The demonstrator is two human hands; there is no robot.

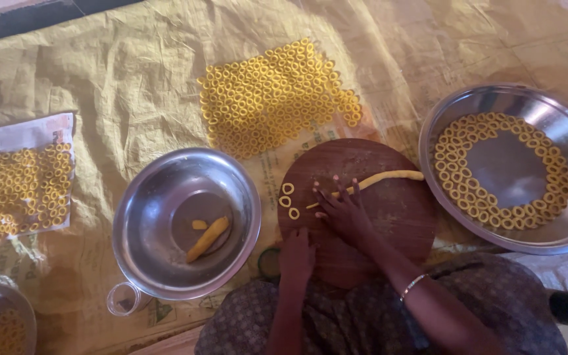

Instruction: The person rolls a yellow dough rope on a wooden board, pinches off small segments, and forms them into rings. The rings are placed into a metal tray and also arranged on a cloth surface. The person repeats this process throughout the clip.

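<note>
Head view: right hand (pixel 342 209) flat and open on the dough rope (pixel 369 181), rolling it on the round wooden board (pixel 389 223). Left hand (pixel 296 253) resting loosely open on the board's near edge, holding nothing. Three finished rings (pixel 288 200) just left of the fingers. Much seemingly done: heap of rings (pixel 277 95) beyond, ringed tray (pixel 540 105) to the right. Left over: dough pieces (pixel 206 238) in the steel bowl (pixel 165 190) at left. Nothing blocking.
</note>
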